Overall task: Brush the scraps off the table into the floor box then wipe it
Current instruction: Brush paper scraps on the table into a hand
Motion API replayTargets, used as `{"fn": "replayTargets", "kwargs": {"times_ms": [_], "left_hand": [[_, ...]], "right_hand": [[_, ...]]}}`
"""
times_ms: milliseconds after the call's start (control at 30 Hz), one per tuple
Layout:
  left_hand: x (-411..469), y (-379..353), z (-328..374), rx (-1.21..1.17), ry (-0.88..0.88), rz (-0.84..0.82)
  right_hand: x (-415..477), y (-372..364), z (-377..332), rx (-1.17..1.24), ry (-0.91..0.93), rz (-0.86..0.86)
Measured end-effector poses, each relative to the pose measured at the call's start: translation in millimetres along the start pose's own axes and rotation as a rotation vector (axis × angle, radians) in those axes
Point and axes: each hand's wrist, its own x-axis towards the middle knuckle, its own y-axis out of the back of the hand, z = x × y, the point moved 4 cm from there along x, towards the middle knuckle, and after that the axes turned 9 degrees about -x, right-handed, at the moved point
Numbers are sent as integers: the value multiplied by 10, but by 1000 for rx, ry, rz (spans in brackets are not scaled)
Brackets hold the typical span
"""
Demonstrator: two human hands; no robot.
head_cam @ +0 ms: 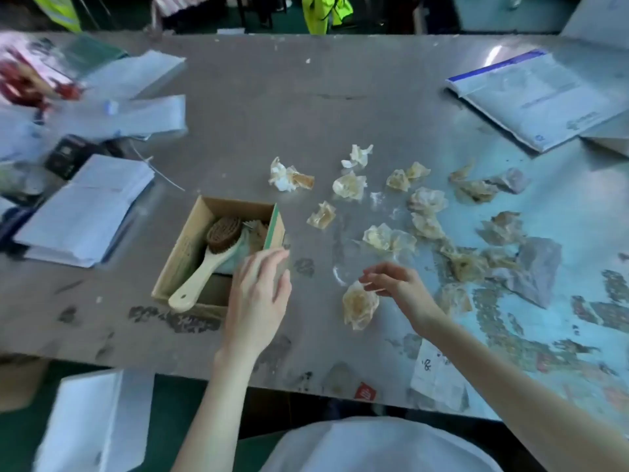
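Several crumpled yellowish paper scraps lie scattered over the middle and right of the worn grey table. A small open cardboard box sits on the table left of centre. It holds a brush with a pale wooden handle and brown bristles, and a light green cloth beside the brush. My left hand hovers over the box's near right corner, fingers apart, holding nothing. My right hand hangs just above one crumpled scrap, fingers loosely curled, apart from it.
Stacks of papers and envelopes crowd the table's left side. A booklet lies at the far right. A white box stands on the green floor at lower left, below the table's near edge. People in bright vests stand beyond the far edge.
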Motion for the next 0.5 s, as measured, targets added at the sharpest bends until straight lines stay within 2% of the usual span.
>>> {"fn": "replayTargets", "kwargs": {"times_ms": [67,133,300,367,500], "left_hand": [[56,190,-46,105,-14,121],[93,364,-194,227,103,166],[97,502,-718,564,525,-78],[100,509,-755,612,557,-121],[112,517,-711,606,529,-81]], "right_hand": [[3,-28,-14,-71,33,21],[-20,-71,15,-85,46,21],[-22,-95,103,-96,59,40],[-30,-88,134,-89,55,50],[-64,-65,142,-61,47,73]]}}
